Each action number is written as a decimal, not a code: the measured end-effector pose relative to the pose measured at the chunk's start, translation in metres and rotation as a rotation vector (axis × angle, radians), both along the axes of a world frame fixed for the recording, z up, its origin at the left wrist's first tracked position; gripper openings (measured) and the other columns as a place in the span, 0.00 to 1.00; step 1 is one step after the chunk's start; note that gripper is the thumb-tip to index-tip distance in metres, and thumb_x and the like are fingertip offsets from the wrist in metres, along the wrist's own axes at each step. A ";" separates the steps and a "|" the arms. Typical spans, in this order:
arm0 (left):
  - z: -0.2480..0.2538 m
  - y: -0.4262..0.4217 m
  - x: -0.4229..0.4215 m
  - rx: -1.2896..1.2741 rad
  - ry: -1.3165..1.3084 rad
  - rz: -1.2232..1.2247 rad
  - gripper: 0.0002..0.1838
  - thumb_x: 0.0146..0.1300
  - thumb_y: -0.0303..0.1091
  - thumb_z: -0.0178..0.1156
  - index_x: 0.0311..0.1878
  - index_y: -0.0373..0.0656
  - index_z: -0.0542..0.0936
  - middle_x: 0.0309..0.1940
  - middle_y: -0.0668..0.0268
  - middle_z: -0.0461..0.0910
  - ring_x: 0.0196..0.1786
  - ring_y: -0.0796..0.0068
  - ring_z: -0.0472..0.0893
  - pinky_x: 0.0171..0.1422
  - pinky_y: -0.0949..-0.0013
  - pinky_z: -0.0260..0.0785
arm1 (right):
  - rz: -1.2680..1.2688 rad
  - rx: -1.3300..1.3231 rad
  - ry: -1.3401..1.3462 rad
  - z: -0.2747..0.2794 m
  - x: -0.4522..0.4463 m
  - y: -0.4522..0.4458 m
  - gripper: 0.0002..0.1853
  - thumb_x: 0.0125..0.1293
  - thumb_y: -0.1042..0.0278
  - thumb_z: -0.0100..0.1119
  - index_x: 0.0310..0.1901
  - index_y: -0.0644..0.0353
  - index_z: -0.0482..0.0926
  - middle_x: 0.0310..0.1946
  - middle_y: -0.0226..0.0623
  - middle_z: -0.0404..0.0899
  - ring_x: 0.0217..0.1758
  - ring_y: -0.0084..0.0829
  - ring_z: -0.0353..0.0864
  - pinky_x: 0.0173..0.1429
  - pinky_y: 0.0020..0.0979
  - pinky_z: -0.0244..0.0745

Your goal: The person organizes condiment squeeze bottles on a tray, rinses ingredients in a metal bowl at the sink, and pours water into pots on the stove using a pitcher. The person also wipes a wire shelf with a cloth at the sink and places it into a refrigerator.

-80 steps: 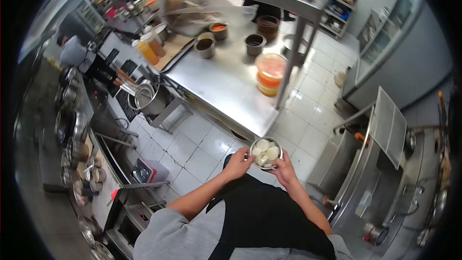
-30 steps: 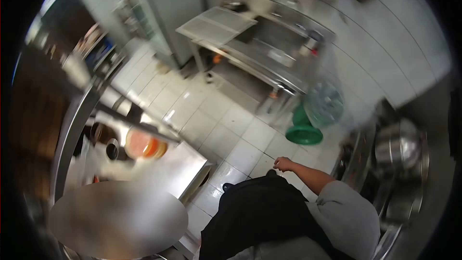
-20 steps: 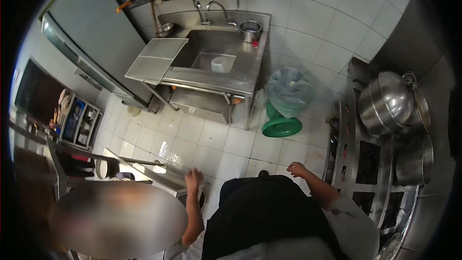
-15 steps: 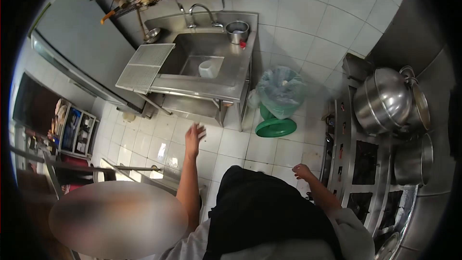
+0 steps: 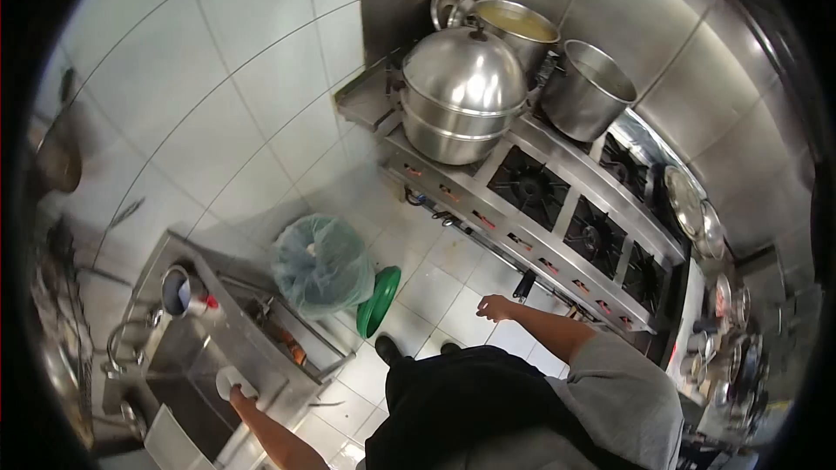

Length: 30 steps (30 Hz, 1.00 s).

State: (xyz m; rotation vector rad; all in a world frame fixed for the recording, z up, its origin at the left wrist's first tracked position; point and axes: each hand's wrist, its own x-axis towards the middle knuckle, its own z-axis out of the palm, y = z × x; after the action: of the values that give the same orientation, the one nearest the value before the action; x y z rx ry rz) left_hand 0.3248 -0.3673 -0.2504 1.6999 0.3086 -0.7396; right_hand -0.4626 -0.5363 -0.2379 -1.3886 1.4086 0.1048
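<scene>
1. While the left hand (image 5: 244,399) is reaching down into the sink (image 5: 187,405), its fingers are meeting the near edge of a white container (image 5: 228,378); whether they are gripping it or only touching it, I cannot tell.
2. Judging by its look, the container is probably light, fairly stiff plastic, likely slippery if wet; the rim or upper wall is offering the surest hold, thumb opposing fingers.
3. The left forearm is slanting in from the bottom of the view, the hand coming in from above the basin. A metal pot (image 5: 177,289) is standing on the sink's ledge.
4. The right hand (image 5: 496,307) is holding nothing, its fingers loosely bent; that arm is stretching out from the side above the floor, between the green lid (image 5: 380,300) and the stove (image 5: 579,265), apparently touching neither.
</scene>
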 end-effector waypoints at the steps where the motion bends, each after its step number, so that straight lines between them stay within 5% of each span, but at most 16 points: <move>1: 0.000 -0.007 0.005 0.179 0.232 0.171 0.26 0.58 0.41 0.56 0.58 0.41 0.67 0.60 0.55 0.63 0.58 0.49 0.64 0.51 0.43 0.62 | -0.082 0.052 0.080 0.007 0.006 0.000 0.22 0.53 0.54 0.65 0.46 0.59 0.76 0.25 0.38 0.79 0.24 0.28 0.79 0.26 0.28 0.77; 3: -0.008 -0.005 0.001 0.323 0.166 0.011 0.33 0.60 0.46 0.57 0.65 0.43 0.60 0.63 0.60 0.59 0.60 0.56 0.63 0.59 0.49 0.59 | -0.175 0.133 0.211 0.019 0.012 0.001 0.24 0.52 0.53 0.65 0.48 0.57 0.77 0.25 0.37 0.80 0.24 0.28 0.79 0.28 0.28 0.77; 6: -0.009 -0.003 -0.008 0.266 0.153 0.110 0.31 0.61 0.47 0.56 0.65 0.45 0.62 0.61 0.62 0.62 0.59 0.54 0.64 0.59 0.48 0.58 | -0.186 0.118 0.234 0.018 0.022 0.012 0.24 0.52 0.52 0.65 0.47 0.57 0.77 0.25 0.37 0.80 0.25 0.28 0.79 0.28 0.28 0.77; 9: -0.016 0.009 0.009 0.204 0.272 -0.022 0.32 0.63 0.50 0.52 0.67 0.48 0.61 0.66 0.65 0.60 0.64 0.58 0.62 0.61 0.51 0.58 | -0.117 0.083 0.238 0.018 0.038 0.019 0.25 0.51 0.51 0.66 0.47 0.56 0.77 0.25 0.37 0.79 0.24 0.27 0.79 0.28 0.28 0.77; 11: -0.043 0.017 0.020 0.132 0.104 -0.224 0.32 0.64 0.55 0.47 0.69 0.51 0.60 0.70 0.69 0.56 0.70 0.66 0.57 0.66 0.56 0.55 | 0.066 0.069 0.229 0.017 0.048 0.018 0.23 0.52 0.53 0.66 0.46 0.57 0.77 0.26 0.36 0.80 0.26 0.28 0.79 0.27 0.29 0.76; 13: -0.043 0.020 0.014 0.021 -0.072 -0.114 0.27 0.64 0.49 0.48 0.62 0.44 0.65 0.62 0.65 0.63 0.61 0.66 0.64 0.60 0.60 0.59 | 0.035 0.136 0.174 0.024 0.051 0.008 0.18 0.56 0.57 0.64 0.45 0.57 0.76 0.30 0.37 0.80 0.28 0.29 0.80 0.28 0.30 0.76; 15: -0.013 0.019 -0.005 -0.081 -0.191 0.028 0.23 0.63 0.43 0.49 0.56 0.37 0.70 0.53 0.61 0.71 0.51 0.67 0.70 0.53 0.63 0.62 | 0.009 0.193 -0.203 -0.014 0.022 0.001 0.16 0.59 0.62 0.62 0.46 0.58 0.74 0.33 0.36 0.80 0.32 0.30 0.80 0.29 0.30 0.76; 17: 0.030 0.026 -0.019 -0.133 -0.295 0.106 0.20 0.63 0.37 0.50 0.49 0.30 0.75 0.45 0.57 0.78 0.42 0.67 0.76 0.47 0.67 0.66 | -0.433 0.464 -0.345 0.000 0.018 -0.014 0.15 0.62 0.67 0.58 0.49 0.60 0.72 0.36 0.37 0.80 0.33 0.30 0.80 0.31 0.31 0.76; 20: 0.117 0.020 -0.047 -0.117 -0.413 0.016 0.09 0.58 0.31 0.55 0.35 0.33 0.76 0.28 0.65 0.76 0.31 0.73 0.73 0.41 0.68 0.65 | -0.272 0.327 0.082 0.028 0.037 -0.023 0.14 0.63 0.71 0.53 0.50 0.62 0.71 0.39 0.40 0.80 0.32 0.30 0.80 0.30 0.32 0.77; 21: 0.139 0.017 -0.051 -0.162 -0.475 -0.007 0.07 0.56 0.29 0.57 0.31 0.34 0.76 0.23 0.68 0.74 0.29 0.76 0.72 0.40 0.69 0.65 | -0.311 0.384 -0.058 0.022 0.023 -0.024 0.15 0.61 0.67 0.59 0.48 0.63 0.72 0.34 0.37 0.79 0.31 0.29 0.79 0.29 0.32 0.76; 26: 0.282 -0.003 -0.089 -0.026 -0.654 -0.193 0.08 0.60 0.33 0.57 0.35 0.38 0.76 0.23 0.72 0.72 0.29 0.79 0.69 0.37 0.73 0.60 | -0.314 0.312 0.070 -0.011 0.014 -0.016 0.15 0.60 0.64 0.61 0.46 0.60 0.74 0.33 0.36 0.78 0.30 0.29 0.79 0.29 0.32 0.76; 30: 0.338 -0.024 -0.098 -0.278 -0.745 -0.249 0.06 0.59 0.32 0.57 0.30 0.44 0.71 0.22 0.76 0.66 0.26 0.85 0.64 0.30 0.78 0.56 | -0.473 0.292 -0.068 -0.013 0.009 0.001 0.15 0.59 0.66 0.61 0.47 0.61 0.74 0.33 0.37 0.79 0.31 0.29 0.80 0.28 0.31 0.76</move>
State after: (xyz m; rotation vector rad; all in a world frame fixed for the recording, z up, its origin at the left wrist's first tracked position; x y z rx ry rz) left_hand 0.2266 -0.3916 0.0878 1.6352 -0.5082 -0.2623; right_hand -0.4536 -0.5352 -0.2509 -0.7908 1.5582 -0.0439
